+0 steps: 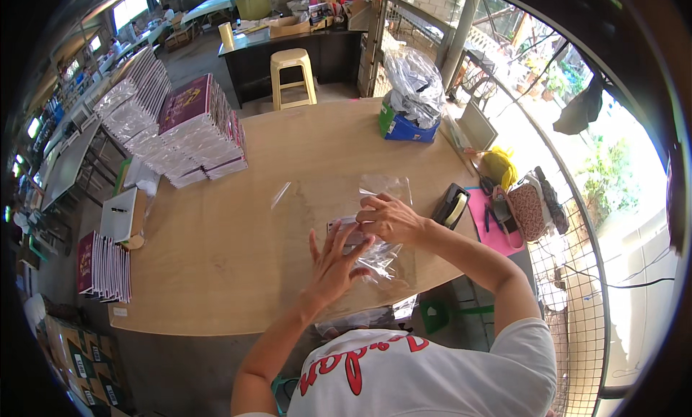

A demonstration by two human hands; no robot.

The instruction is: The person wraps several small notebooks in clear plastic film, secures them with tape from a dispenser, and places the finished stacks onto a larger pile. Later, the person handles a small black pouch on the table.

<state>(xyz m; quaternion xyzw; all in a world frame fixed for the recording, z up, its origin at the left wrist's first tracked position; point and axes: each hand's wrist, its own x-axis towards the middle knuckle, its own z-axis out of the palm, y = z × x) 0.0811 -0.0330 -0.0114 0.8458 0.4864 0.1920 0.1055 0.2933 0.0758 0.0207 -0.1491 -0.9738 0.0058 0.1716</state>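
A small pale flat item [355, 234] lies on the table partly inside or under clear plastic [380, 263]; my hands cover much of it. Over its near left side my left hand [336, 265] rests with the fingers spread, the fingertips touching it. My right hand [390, 219] is curled at its right side, thumb and fingers drawn together on the clear plastic; the exact pinch point is hidden. More of the shiny film sticks out beyond my right hand and crumples below it. A thin strip of film [281, 194] lies off to the left.
Tall stacks of spiral-bound purple books [189, 121] stand at the back left, with a smaller stack [105, 267] at the left edge. At right are a tape dispenser [452, 206], a pink sheet [493, 226] and a patterned pouch [530, 211]. A blue-green box [408, 126] holds plastic wrap.
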